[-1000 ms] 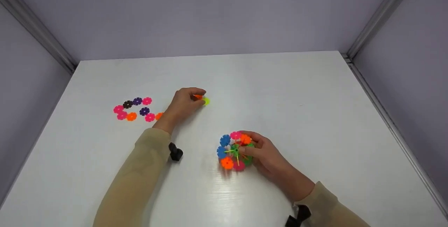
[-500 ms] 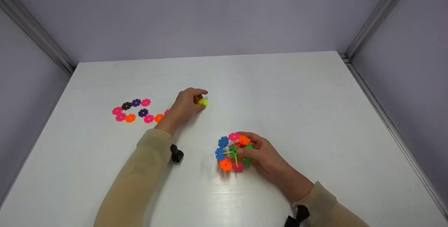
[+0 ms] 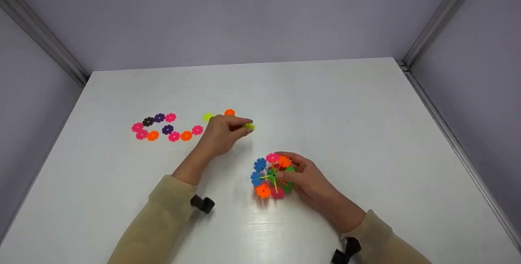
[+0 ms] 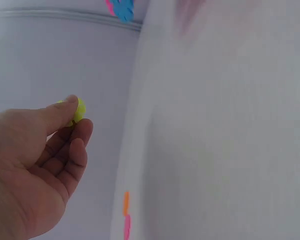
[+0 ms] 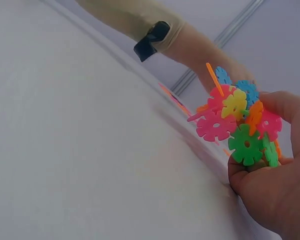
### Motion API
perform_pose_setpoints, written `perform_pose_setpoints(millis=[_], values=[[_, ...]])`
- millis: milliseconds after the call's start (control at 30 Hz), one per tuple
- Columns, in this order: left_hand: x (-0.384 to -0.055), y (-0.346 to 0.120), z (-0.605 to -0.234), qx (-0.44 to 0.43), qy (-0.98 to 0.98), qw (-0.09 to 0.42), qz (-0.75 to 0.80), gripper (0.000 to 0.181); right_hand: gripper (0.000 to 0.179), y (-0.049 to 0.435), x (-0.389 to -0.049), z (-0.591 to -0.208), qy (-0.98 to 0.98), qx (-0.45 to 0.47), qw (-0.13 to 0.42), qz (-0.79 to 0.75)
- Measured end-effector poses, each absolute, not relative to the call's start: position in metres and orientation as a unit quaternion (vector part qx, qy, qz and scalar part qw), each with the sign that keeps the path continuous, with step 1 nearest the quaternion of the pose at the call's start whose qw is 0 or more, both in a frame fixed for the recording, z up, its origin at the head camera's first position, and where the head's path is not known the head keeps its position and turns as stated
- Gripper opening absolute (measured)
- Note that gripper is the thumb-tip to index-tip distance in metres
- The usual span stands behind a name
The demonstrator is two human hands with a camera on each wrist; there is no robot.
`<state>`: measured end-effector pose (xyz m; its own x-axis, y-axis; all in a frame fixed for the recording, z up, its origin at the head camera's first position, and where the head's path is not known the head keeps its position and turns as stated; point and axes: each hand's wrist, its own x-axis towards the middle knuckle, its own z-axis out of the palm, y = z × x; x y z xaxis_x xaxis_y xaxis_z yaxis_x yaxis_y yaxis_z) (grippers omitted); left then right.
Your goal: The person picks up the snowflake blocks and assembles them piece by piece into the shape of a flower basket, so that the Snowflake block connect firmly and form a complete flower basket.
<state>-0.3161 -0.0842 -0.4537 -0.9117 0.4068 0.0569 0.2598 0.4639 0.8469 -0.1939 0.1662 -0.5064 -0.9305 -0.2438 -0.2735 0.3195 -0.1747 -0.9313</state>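
I pinch a yellow piece between the thumb and fingers of my left hand, and my thumb covers part of it. My other fingers curl loosely below. The white bench fills the right side, tilted on end, with a blurred reddish patch near the top. A blue piece, toothed at its rim, overlaps a pink one at the upper edge, both cut off. Low down, an orange disc and a pink disc show edge-on, end to end. Behind my hand is a pale greyish wall with a metal rail.
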Motion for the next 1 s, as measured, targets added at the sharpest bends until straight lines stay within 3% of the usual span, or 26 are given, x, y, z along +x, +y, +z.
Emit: perform_pose_setpoints(millis=[400, 1000], values=[[-0.257, -0.066, -0.447, 0.265, 0.797, 0.076, 0.538, 0.015, 0.062, 0.17, -0.192, -0.507, 0.603, 0.006, 0.173, -0.779], [-0.244, -0.059, -0.452, 0.287, 0.798, 0.088, 0.523, 0.017, 0.057, 0.17, -0.19, -0.506, 0.615, -0.009, 0.158, -0.773]])
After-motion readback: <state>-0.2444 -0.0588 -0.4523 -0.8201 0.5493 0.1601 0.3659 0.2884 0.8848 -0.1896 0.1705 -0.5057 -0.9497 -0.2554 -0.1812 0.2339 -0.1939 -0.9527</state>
